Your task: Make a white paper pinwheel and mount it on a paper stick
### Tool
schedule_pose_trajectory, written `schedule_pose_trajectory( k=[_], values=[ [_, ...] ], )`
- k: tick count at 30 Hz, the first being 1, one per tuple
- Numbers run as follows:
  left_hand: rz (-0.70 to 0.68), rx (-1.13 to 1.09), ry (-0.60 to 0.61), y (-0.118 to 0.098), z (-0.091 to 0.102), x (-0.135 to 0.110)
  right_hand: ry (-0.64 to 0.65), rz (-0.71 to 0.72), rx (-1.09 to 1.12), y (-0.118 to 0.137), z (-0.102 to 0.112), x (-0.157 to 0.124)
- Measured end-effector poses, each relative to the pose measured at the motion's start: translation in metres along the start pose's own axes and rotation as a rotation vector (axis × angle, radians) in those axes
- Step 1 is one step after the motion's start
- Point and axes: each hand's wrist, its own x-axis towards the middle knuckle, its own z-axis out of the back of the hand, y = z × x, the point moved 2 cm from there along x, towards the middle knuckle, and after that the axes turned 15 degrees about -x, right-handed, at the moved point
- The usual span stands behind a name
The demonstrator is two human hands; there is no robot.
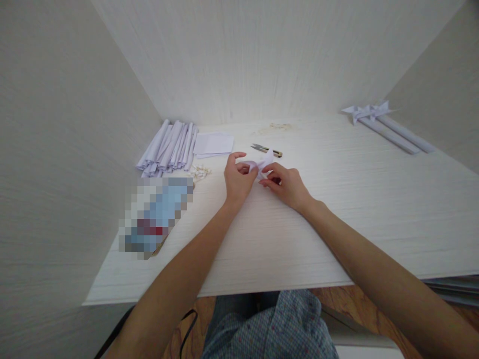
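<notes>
A white paper pinwheel (267,158) with folded, pointed blades is between my hands, just above the white table. My left hand (239,180) is closed on its left side, thumb pressed against the paper. From the right, the curled fingertips of my right hand (287,184) pinch its other side. My fingers cover the pinwheel's middle. Right behind it lies a pair of thread snips (266,150), blades pointing left.
Rolled paper tubes (172,144) are heaped at the back left, beside a stack of paper squares (214,143). Small pale pieces (200,172) lie near a blurred-out flat object (160,214). Two pinwheels on paper sticks (389,132) rest at the back right. Walls enclose the table.
</notes>
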Motion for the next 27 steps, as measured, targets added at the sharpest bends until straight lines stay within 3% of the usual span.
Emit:
schedule_pose_trajectory(
  k=[9, 19, 27],
  values=[
    [-0.003, -0.004, 0.03, -0.0006, 0.0011, 0.0015, -0.116, 0.053, 0.038, -0.0038, 0.0009, 0.0025],
    [-0.002, 0.019, 0.017, 0.0018, 0.0024, 0.0023, -0.099, 0.029, 0.06, -0.0033, 0.0003, 0.0024],
    [0.017, 0.003, 0.011, 0.0001, 0.0012, 0.0014, -0.172, 0.021, 0.065, -0.0042, 0.0001, 0.0014]
  ],
)
